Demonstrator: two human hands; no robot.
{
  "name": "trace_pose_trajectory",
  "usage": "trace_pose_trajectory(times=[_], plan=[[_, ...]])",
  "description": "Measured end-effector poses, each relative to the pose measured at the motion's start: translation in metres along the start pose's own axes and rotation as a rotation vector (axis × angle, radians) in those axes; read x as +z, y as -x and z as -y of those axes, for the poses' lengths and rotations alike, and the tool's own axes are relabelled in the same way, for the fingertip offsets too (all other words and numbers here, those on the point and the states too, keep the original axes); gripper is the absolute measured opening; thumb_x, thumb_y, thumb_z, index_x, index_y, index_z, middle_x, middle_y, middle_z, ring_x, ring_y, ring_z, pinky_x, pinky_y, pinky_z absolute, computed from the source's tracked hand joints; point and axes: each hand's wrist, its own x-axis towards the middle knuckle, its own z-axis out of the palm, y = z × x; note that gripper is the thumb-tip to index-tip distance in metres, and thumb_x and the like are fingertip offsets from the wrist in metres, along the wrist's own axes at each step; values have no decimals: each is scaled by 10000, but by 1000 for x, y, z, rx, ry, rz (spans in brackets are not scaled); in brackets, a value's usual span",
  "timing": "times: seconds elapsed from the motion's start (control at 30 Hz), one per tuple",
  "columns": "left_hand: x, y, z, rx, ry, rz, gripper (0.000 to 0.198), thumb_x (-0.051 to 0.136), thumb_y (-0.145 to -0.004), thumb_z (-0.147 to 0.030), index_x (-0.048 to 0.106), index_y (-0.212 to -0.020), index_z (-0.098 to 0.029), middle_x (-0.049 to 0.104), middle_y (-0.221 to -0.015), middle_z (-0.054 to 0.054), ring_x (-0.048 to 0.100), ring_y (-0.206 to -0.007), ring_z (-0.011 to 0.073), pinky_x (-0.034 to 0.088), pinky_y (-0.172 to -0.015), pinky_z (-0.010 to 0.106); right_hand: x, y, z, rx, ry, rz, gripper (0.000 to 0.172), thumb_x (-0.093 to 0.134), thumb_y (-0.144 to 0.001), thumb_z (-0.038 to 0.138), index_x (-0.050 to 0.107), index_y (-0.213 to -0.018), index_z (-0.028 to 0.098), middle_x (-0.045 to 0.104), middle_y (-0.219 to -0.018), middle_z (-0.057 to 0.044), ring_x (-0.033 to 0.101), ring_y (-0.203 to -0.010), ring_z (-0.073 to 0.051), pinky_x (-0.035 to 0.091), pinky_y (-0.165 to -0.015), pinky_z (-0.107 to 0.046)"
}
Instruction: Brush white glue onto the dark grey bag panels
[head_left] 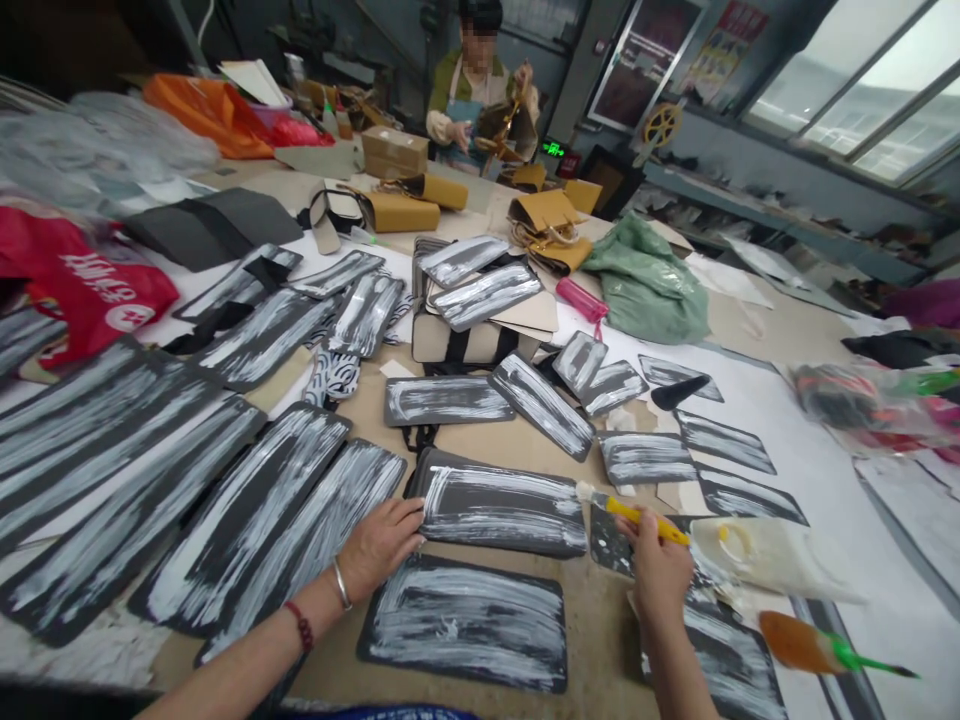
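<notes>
Head view: the left hand [379,545] lies flat, fingers spread loosely, fingertips pressing the left edge of a dark panel [502,508] streaked with white glue, mid-table; the right hand [660,570] is closed around a yellow-handled brush [637,515], its bristles touching the panel's right end; a glue container [757,555] sits just beside; a person [480,90] stands across the table [600,620].

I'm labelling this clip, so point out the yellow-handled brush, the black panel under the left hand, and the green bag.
yellow-handled brush [646,521]: head view, on the handle beside the right hand.
black panel [502,508]: head view, middle of its white-streaked face.
green bag [649,285]: head view, centre of the crumpled plastic.
</notes>
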Motion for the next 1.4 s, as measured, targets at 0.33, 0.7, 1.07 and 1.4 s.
trace_pose_trajectory(times=[0.33, 0.7, 1.07, 1.4], plan=[[0, 1, -1, -72, 24, 64, 144, 580, -780, -190, 560, -919, -156, 605, -1045, 69, 547, -853, 189, 491, -766, 340, 95, 110, 38, 123, -304, 498, 489, 616, -676, 560, 580, -887, 121, 648, -787, -63, 638, -685, -225, 540, -628, -346], [0, 0, -2, -108, 63, 86, 138, 579, -773, -174, 551, -907, -156, 601, -1050, 60, 533, -858, 192, 477, -760, 343, 115, 106, 67, -37, -52, 481, 524, 528, -692, 623, 589, -873, 134, 652, -659, -70, 639, -634, -238, 518, -653, -350], [0, 0, -2, -111, 82, 74, 129, 559, -790, -186, 557, -916, -161, 598, -1067, 62, 529, -867, 181, 468, -775, 337, 90, 82, 55, -29, 19, 303, 496, 551, -683, 601, 590, -855, 137, 653, -673, -66, 642, -628, -230, 525, -667, -350], [8, 5, 2, -66, 38, 19, 130, 548, -804, -199, 561, -927, -158, 607, -1058, 73, 551, -857, 192, 480, -753, 352, 65, 87, 26, 81, 27, 326, 498, 552, -663, 584, 594, -873, 134, 661, -683, -72, 643, -637, -243, 523, -653, -353]])
